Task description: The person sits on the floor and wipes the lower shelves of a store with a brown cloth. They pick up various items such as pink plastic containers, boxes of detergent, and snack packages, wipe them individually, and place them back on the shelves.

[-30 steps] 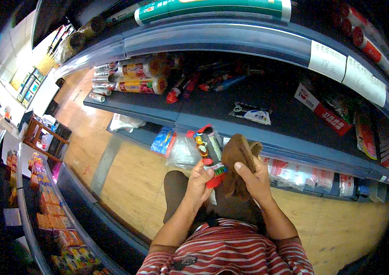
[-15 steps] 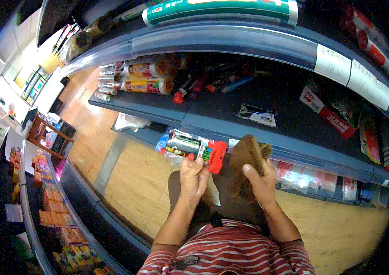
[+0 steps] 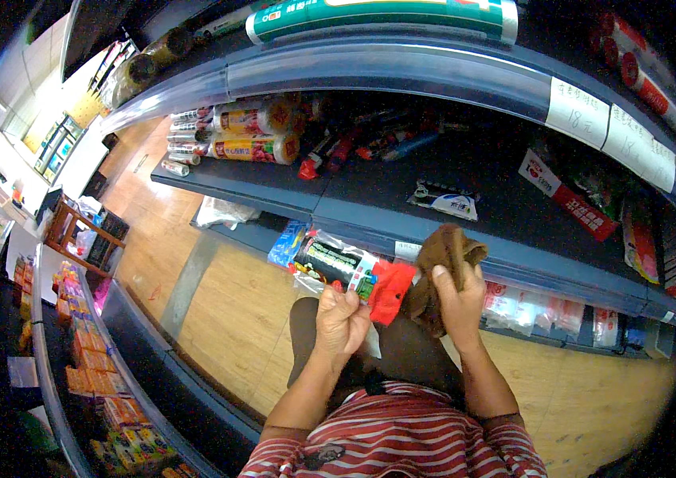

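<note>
My left hand (image 3: 341, 320) pinches the lower edge of a clear plastic packet (image 3: 331, 256), which has a black roll-shaped item inside and a red header at its right end. A blue wrapped piece shows at the packet's left end. In my right hand (image 3: 460, 309) is a bunched brown cloth (image 3: 433, 259), gripped between thumb and fingers. The cloth meets or overlaps the red header's right edge. Both hands are over my lap, in front of the dark shelf (image 3: 362, 191).
Wrapped rolls (image 3: 250, 147) stand stacked at the shelf's left. Small dark-and-red packets lie behind, with a white-and-blue packet (image 3: 443, 199) nearer its edge. A red-and-white box (image 3: 565, 199) lies at right. An upper shelf bears a green roll (image 3: 386, 22). Another rack (image 3: 154, 358) stands at left.
The packet has moved slightly right and turned, its red end now lower and close to the cloth. My right hand has risen a little, and the cloth has changed shape.
</note>
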`<state>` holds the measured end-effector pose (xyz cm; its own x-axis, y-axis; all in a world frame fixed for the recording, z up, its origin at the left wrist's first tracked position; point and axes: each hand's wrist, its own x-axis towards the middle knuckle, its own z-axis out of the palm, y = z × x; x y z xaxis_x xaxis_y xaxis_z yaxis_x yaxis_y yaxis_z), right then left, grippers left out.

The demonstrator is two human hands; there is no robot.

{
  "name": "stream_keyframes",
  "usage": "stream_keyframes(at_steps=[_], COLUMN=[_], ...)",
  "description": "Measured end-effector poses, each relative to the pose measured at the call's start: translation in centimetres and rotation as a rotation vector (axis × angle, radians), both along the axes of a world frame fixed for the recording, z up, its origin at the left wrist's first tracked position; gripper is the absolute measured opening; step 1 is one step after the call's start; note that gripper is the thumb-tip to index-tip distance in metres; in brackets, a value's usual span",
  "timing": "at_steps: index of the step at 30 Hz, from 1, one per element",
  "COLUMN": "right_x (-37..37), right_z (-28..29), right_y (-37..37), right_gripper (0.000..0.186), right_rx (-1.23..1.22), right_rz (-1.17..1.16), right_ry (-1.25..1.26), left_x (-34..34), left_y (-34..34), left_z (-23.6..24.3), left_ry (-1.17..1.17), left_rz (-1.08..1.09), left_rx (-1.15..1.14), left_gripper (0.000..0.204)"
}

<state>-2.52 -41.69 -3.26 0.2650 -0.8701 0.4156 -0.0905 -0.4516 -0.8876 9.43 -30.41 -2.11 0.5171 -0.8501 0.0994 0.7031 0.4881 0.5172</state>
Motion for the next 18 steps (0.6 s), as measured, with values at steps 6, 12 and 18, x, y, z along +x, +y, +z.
stream_keyframes(at_steps=[6,12,18], right_x=[-1.5,-0.4,0.1], right_z=[0.7,1.3,1.1], right_y=[-1.0,1.0,1.6], right_gripper=[0.027,0.033,0.029], right_rx=[0.831,1.009,1.077], right_rz=[0.328,0.43,0.467], right_ry=[-0.546,-0.601,-0.72], left_x=[0.0,-0.5,-0.2], left_y=[0.7,0.3,0.2], left_z=[0.0,-1.2,-0.8], left_ry=[-0.064,-0.186,-0.334], left_rz=[-0.334,-0.395,-0.131], left_rx=[-0.03,0.285,0.375], left_gripper=[0.055,0.049,0.054])
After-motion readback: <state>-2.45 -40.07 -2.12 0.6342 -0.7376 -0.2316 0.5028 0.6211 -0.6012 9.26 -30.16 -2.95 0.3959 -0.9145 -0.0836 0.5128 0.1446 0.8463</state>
